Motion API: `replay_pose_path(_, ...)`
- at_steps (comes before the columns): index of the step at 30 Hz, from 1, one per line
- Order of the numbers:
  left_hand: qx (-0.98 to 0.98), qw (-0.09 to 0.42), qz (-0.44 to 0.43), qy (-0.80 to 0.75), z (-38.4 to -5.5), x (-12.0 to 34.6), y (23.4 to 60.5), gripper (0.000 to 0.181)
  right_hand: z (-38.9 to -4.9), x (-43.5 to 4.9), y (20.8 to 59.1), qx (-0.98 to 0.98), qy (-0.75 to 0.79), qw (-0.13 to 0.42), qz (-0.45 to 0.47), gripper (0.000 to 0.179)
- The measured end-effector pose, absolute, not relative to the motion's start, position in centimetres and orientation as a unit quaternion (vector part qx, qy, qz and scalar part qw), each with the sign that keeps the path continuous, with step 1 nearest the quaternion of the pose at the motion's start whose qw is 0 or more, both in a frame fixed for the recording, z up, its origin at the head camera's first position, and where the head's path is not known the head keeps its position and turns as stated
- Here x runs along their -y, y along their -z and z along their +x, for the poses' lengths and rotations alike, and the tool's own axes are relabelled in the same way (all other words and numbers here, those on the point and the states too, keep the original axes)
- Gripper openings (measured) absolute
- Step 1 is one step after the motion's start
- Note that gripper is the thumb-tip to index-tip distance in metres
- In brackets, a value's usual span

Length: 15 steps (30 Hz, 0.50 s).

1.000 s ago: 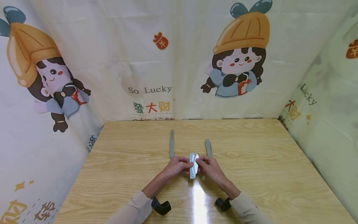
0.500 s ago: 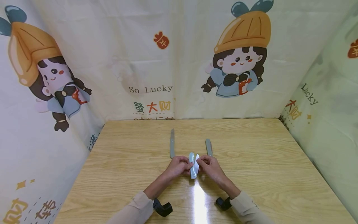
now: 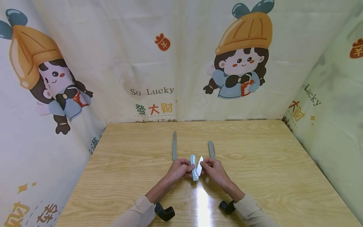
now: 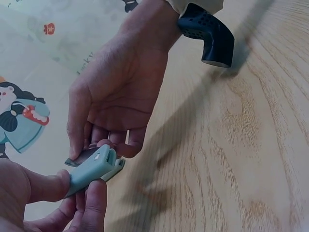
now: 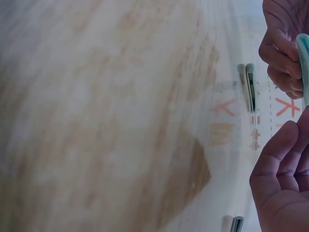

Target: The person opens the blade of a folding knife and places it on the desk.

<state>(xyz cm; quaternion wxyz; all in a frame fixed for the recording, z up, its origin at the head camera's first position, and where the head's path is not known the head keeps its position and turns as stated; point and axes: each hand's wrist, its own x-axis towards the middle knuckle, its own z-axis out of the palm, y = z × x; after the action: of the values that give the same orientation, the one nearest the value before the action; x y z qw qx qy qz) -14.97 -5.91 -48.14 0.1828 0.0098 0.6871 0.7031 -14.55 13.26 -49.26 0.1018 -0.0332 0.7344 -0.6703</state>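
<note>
My left hand grips the pale blue handle of a folding knife above the middle of the table. From the right, my right hand pinches the knife's shiny blade between thumb and finger. Blade and handle stand apart in a narrow V, joined at the lower end. In the left wrist view the pale blue knife lies between both hands, its blade partly covered by the right fingers. The right wrist view catches only a sliver of the handle at its edge.
Beyond the hands, a grey folding knife lies unfolded on the wooden table. A second grey knife, folded, lies to its right. Printed cloth walls off the table's back and sides. A black wrist device sits on each arm.
The blade has swung further out from the handle, widening the gap between them. The left hand and handle have shifted slightly left; the right hand still pinches the blade.
</note>
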Motion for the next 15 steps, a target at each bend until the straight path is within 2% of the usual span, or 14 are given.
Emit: replay_pose_path(15, -0.674, 0.176, -0.023, -0.717, -14.99, 6.03, 48.14, 0.015, -14.3, -12.9, 49.93, -0.718, 0.694, 0.053, 0.015, 0.016)
